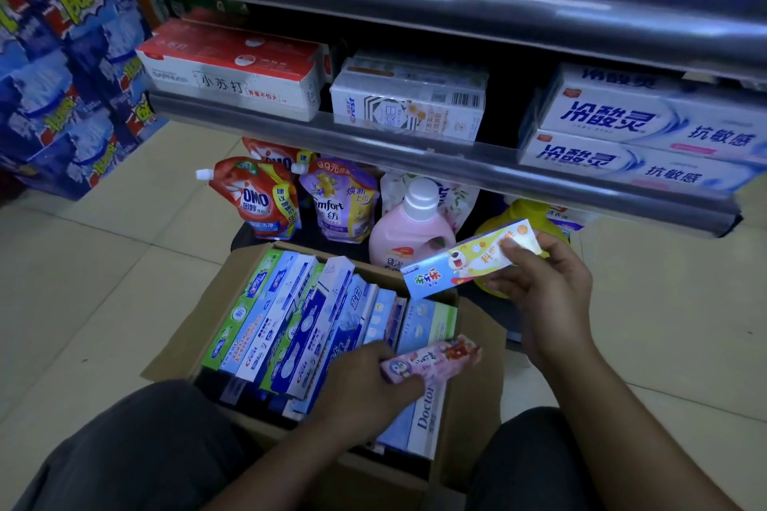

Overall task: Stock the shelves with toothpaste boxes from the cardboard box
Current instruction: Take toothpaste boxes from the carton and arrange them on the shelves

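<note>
I see the right hand gripping a yellow box by its right end, raised over the carton's far corner, just in front of a pink bottle. The left hand holds a pink box low over the packed boxes in the carton. Above, the shelf carries white boxes; pouches stand beneath it
</note>
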### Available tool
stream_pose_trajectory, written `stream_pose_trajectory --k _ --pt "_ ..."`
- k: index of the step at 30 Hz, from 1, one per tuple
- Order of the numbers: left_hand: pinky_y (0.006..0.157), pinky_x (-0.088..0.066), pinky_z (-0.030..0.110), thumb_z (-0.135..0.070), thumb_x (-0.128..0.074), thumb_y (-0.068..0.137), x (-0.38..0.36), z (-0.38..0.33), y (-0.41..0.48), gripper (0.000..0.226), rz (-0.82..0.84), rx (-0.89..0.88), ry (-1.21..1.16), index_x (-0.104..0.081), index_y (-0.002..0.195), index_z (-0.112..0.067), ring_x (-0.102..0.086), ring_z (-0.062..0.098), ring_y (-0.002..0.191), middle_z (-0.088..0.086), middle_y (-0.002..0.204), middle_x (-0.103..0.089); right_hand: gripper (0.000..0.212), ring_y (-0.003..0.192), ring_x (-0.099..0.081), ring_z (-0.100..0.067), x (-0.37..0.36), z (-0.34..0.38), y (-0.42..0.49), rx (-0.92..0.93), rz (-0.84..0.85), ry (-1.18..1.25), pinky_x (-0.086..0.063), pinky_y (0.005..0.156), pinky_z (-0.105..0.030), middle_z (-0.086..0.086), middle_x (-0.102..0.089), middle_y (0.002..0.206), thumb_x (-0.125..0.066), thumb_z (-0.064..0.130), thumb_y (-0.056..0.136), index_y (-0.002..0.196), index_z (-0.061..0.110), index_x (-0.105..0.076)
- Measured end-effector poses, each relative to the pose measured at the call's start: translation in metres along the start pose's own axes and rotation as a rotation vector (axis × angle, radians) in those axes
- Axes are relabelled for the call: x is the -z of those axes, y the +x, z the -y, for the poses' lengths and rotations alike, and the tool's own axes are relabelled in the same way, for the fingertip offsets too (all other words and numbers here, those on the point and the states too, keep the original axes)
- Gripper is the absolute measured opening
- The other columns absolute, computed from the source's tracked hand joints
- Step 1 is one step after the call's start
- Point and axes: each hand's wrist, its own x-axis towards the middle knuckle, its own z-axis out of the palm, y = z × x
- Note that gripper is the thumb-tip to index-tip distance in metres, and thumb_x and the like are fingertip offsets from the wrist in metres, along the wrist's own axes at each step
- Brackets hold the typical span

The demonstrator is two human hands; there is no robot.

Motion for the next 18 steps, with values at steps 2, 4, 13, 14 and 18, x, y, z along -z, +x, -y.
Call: stream_pose_trajectory --k 2,4,13,14,18 --pt "0.053 -0.048 0.017 -0.058 -0.076 0.064 0.018 -0.003 0.004 0.034 -0.047 -0.042 -0.184 -0.064 0.085 -0.034 -0.069 0.001 0.069 -0.013 0.082 -0.073 0.023 0.065 -0.066 -0.026 -0.005 0.009 -0.002 0.02 0.019 0.038 -0.057 0.059 -0.032 -0.019 -0.069 0.08 -0.072 0.005 0.09 0.11 0.002 -0.063" --pt "0.06 -0.056 0.027 -0.038 -0.086 0.072 0.036 -0.013 0.01 0.026 -0.102 -0.113 -0.369 -0.065 0.085 -0.033 -0.072 0.013 0.076 -0.002 0.087 -0.076 0.016 0.065 -0.068 -0.022 -0.01 0.021 -0.004 0.045 0.043 0.092 -0.058 0.06 -0.03 -0.013 -0.07 0.079 -0.073 0.006 0.087 0.102 0.007 -0.066" --pt "0.069 -0.043 0.046 -0.015 -0.06 0.062 0.12 -0.146 0.024 0.027 -0.3 -0.522 -0.793 -0.065 0.088 -0.019 -0.055 0.041 0.074 0.024 0.088 -0.061 0.022 0.091 -0.071 -0.037 -0.031 0.125 -0.008 0.282 0.122 0.211 -0.061 0.075 -0.043 -0.018 -0.072 0.1 -0.074 0.014 0.074 0.096 0.011 -0.068" --pt "0.069 -0.043 0.044 -0.008 -0.056 0.06 0.126 -0.164 0.025 0.03 -0.288 -0.575 -0.816 -0.066 0.087 -0.019 -0.053 0.036 0.071 0.02 0.086 -0.059 0.024 0.093 -0.07 -0.039 -0.03 0.139 -0.008 0.322 0.115 0.213 -0.061 0.077 -0.048 -0.02 -0.072 0.102 -0.074 0.015 0.074 0.096 0.011 -0.068" --pt "0.05 -0.051 0.024 -0.005 -0.049 0.055 0.142 -0.234 0.021 0.046 -0.223 -0.738 -0.769 -0.074 0.091 -0.019 -0.06 0.024 0.067 0.013 0.093 -0.07 0.032 0.092 -0.074 -0.033 -0.024 0.195 -0.009 0.497 0.093 0.252 -0.061 0.068 -0.037 -0.015 -0.075 0.103 -0.078 0.017 0.068 0.098 0.023 -0.072"
